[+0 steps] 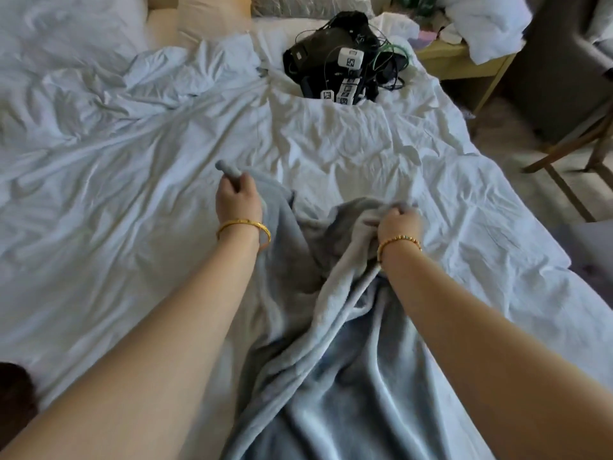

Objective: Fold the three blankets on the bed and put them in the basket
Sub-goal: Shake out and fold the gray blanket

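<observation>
A soft grey-blue blanket (335, 366) lies bunched lengthways on the white bed sheet (132, 200), running from the bottom edge of the head view up to the middle. My left hand (236, 199) is closed on one corner of it, and the corner's tip sticks out above my fist. My right hand (398, 224) grips the crumpled far edge on the right side. Both arms reach forward over the blanket. No basket and no other blankets are in sight.
A black bag with cables and small white tagged blocks (345, 58) sits at the far side of the bed. Pillows (199, 18) lie at the head. A yellow bedside table (464, 58) and a wooden chair (570, 127) stand to the right.
</observation>
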Demonstrator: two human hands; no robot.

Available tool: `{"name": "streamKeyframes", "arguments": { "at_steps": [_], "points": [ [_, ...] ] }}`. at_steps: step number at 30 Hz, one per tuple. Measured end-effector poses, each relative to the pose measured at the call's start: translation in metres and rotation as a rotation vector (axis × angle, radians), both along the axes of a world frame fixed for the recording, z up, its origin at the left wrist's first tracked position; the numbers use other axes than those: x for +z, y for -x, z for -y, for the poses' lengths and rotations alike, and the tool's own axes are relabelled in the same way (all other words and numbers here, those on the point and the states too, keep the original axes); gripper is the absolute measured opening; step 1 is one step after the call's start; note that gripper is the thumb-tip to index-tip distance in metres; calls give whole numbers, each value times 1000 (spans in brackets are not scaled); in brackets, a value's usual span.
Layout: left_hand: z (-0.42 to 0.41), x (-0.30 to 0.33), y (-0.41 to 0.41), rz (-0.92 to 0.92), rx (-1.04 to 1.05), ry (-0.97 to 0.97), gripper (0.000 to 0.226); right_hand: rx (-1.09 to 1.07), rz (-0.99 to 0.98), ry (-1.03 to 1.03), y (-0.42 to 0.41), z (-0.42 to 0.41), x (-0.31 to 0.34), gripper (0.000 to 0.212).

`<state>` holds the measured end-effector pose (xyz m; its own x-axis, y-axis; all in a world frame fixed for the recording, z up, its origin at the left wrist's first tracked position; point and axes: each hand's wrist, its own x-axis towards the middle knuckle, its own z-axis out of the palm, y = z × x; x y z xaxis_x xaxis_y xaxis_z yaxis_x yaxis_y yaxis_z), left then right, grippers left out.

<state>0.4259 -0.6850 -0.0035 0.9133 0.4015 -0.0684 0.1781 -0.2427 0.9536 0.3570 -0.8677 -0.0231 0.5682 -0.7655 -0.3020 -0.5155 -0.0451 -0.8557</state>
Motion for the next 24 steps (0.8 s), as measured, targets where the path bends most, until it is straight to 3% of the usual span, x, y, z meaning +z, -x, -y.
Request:
{"name": "streamKeyframes", "arguments": {
  "at_steps": [2,5,8,13,16,19,22,24],
  "points": [
    [-1,37,-3,138,25,-16,32,-212,274,52,-10,9,44,35],
    [2,62,9,167,-68,-101,27,-63,494,305,-11,-1,82,44],
    [9,50,36,10,-282,-192,23,261,419,519,7,-30,63,57],
    [14,11,82,-294,-375,-3,27,605,185,620,57,-81,-10,55],
    [3,-8,99,-388,-464,75,23,650,161,486,74,-93,-30,58],
    [-10,-18,104,-369,-493,77,20,696,197,411,77,-92,-33,51],
    [-15,-21,103,-356,-507,3,18,572,216,369,73,-91,-31,28],
    [-14,-23,102,-346,-521,-21,18,517,212,369,69,-92,-27,29]
  ]
}}
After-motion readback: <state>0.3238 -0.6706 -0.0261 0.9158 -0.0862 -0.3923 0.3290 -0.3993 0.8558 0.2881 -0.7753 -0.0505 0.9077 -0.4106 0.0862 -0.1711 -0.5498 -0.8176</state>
